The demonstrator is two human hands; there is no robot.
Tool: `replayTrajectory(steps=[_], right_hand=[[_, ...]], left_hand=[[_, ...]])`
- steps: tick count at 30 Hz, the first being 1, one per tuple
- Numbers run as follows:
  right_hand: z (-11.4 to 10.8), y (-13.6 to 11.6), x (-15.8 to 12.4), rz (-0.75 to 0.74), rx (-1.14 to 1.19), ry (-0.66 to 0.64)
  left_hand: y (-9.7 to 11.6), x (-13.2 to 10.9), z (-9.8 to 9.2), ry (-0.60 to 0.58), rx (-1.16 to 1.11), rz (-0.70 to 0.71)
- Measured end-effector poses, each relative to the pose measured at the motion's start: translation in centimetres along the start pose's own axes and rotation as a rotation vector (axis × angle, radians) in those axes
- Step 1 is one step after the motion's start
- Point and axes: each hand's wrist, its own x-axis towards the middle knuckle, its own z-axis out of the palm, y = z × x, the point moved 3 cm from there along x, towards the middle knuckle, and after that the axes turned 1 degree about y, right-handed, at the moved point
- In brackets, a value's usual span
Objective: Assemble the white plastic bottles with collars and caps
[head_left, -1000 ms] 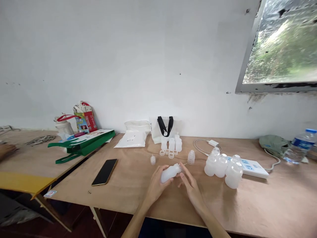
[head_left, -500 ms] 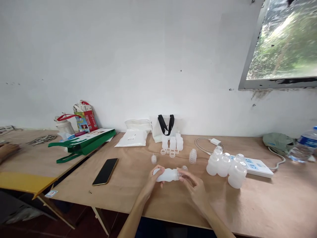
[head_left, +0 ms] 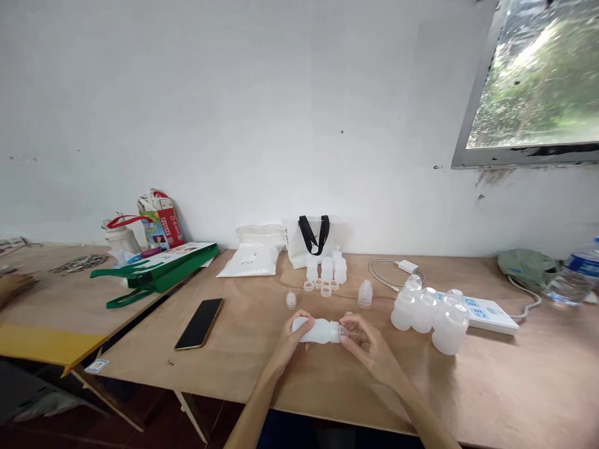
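Observation:
A small white plastic bottle [head_left: 317,330] lies on its side just above the wooden table [head_left: 491,386]. My left hand [head_left: 286,346] is closed round its base end. My right hand [head_left: 369,346] is closed at its neck end, fingers pinched on a small clear cap [head_left: 347,332]. Right of my hands stands a group of capped white bottles [head_left: 430,315]. Behind my hands are three small open bottles [head_left: 326,270], several loose rings [head_left: 321,288], a stack of clear caps [head_left: 365,294] and one small cap [head_left: 291,300].
A black phone [head_left: 199,323] lies to the left. A white power strip [head_left: 486,313], charger cable [head_left: 388,273], green cloth [head_left: 524,265] and water bottle [head_left: 573,273] sit at the right. White bags [head_left: 255,254] line the wall. A green bag [head_left: 159,271] lies on the neighbouring table, where another person's hand [head_left: 12,285] rests.
The bottle has turned from tilted to lying level between my hands, and my right hand has closed on its neck end. The camera view shifted slightly.

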Motion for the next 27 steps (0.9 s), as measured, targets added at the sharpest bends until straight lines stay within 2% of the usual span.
replayTrajectory(steps=[2, 6, 9, 13, 17, 19, 23, 27], right_hand=[[-0.1, 0.0, 0.1, -0.011, -0.029, -0.006], [-0.1, 1.0, 0.2, 0.019, -0.176, 0.068], [0.0, 1.1, 0.1, -0.006, -0.220, 0.022], [0.3, 0.9, -0.2, -0.029, -0.187, -0.068], [0.3, 1.4, -0.1, 0.082, -0.139, -0.013], [0.0, 1.2, -0.1, 0.064, -0.156, -0.004], [-0.1, 0.0, -0.3, -0.023, -0.152, -0.105], [0.3, -0.1, -0.5, 0.023, -0.085, -0.083]], left_hand=[[0.1, 0.0, -0.2, 0.006, -0.001, 0.004], [0.1, 0.0, -0.2, 0.002, 0.026, 0.014], [0.0, 0.0, -0.1, 0.000, 0.017, 0.010], [0.1, -0.1, -0.1, -0.005, 0.012, 0.015], [0.2, -0.3, 0.2, -0.048, 0.054, 0.019], [0.2, -0.3, 0.2, -0.034, 0.048, 0.014], [0.2, -0.2, -0.1, -0.014, 0.033, 0.010], [0.3, -0.1, -0.4, -0.032, 0.040, 0.013]])
